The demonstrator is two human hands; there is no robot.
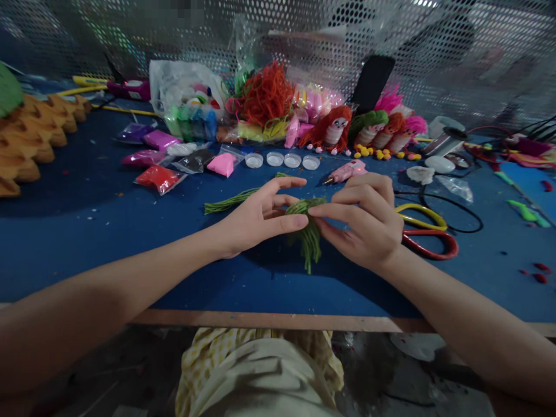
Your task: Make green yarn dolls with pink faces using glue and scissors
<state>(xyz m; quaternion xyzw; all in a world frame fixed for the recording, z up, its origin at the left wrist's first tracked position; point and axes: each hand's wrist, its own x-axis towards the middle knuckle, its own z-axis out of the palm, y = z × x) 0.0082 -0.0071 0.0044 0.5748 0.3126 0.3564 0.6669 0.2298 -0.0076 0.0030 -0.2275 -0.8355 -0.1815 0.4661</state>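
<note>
Head view: a blue table (204, 289) with craft supplies, a perforated metal screen (121, 35) behind it.
Far left: an orange egg tray (37, 136).
Small packets: red packet (158, 178) nearest the person, with purple, pink, white and black ones grouped behind and beside it.
Loose green strands (226, 203): flat on the table, running up to the left hand.
Left hand (263, 217): thumb in front and fingers behind, closed narrowly around the green yarn bundle (309, 243).
Green yarn: raised in front of the person, between the two hands, its cut ends hanging down.
Behind the hands: red yarn (267, 95) in a tangled heap, then four round clear dishes (275, 158) in a row.
Pink glue gun (351, 169): on the table, just behind the right hand.
Right hand (369, 223): thumb and forefinger pinched on the bundle's upper part.
Yarn-haired dolls (335, 130): lined up at the back, a black phone-like slab (373, 81) tilted behind them.
Scissors (434, 244): yellow and red handles showing beside the right hand, blades out of sight.
Far right: red scraps (540, 278) on the table.
</note>
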